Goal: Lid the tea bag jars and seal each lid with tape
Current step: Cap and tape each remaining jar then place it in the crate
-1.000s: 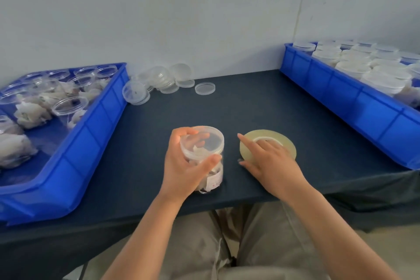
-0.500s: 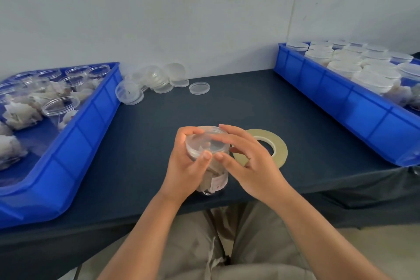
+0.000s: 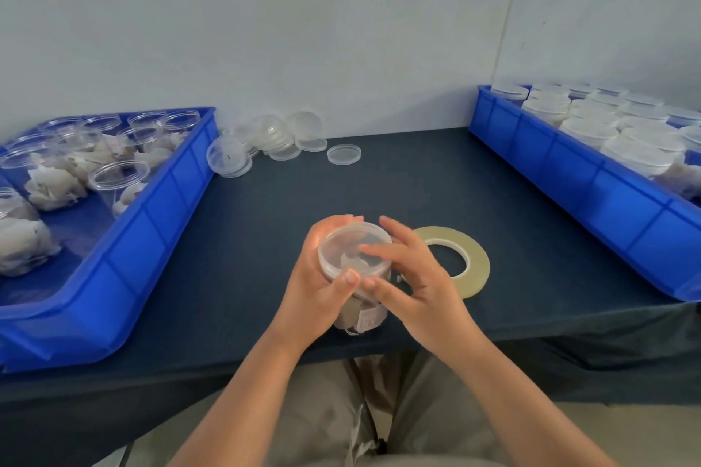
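Here, a dark-clothed table [image 3: 379, 182] stands against a pale wall, seen from the head camera. A blue bin [image 3: 151, 224] on the table's left holds open jars [image 3: 117, 178] of crumpled tea bags, none of them lidded. A second blue bin [image 3: 569, 178] on the right holds lidded jars [image 3: 641, 148] packed closely together. Loose clear lids [image 3: 273, 140] lie heaped at the back of the table, just beside the left bin's far corner, with one lid lying apart to the right. Near the front edge, the left hand [image 3: 315, 288] is curled round a tea bag jar [image 3: 364, 315], thumb on the near side and fingers on the far side. The right hand [image 3: 421, 284] spans the jar's top, its forefinger laid across the cap [image 3: 341, 250] and its thumb against the near rim, clasping it. A tape roll [image 3: 474, 269] lies flat on the cloth just to the right of the jar, partly hidden behind the right hand. The cap sits on the jar's mouth; whether tape runs round it cannot be told.
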{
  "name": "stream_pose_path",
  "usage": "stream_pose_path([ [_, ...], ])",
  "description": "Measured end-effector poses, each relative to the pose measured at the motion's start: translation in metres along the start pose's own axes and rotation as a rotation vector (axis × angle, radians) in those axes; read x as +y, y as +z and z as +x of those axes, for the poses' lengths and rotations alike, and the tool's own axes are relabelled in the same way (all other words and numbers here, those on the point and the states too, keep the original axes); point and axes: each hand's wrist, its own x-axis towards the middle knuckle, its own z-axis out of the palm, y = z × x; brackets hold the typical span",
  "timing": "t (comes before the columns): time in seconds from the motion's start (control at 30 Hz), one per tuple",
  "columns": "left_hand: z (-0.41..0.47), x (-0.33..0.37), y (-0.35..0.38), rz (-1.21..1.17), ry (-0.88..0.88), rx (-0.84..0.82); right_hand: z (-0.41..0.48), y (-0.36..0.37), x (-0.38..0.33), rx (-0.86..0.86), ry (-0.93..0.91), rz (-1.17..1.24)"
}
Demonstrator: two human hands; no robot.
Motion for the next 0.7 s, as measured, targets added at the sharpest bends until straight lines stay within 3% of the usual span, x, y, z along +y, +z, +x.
stream_pose_path([
  [0.13, -0.008, -0.003, 0.0, -0.018, -0.077, -0.01, 0.001, -0.002, 0.003, -0.042, -0.015, 0.156],
  [0.4, -0.004, -0.007, -0.001, 0.005, -0.07, -0.038, 0.003, -0.011, 0.007, -0.088, 0.025, 0.176],
  [0.5, -0.003, -0.007, 0.002, 0.008, -0.085, -0.079, 0.003, -0.013, 0.002, -0.074, 0.011, 0.051],
  [0.6, -0.004, -0.007, 0.004, -0.033, -0.104, -0.14, 0.0, -0.007, -0.003, -0.082, -0.029, -0.223],
  [0.7, -0.006, -0.01, 0.004, -0.176, -0.203, -0.173, 0.002, 0.006, -0.007, 0.054, -0.061, -0.514],
])
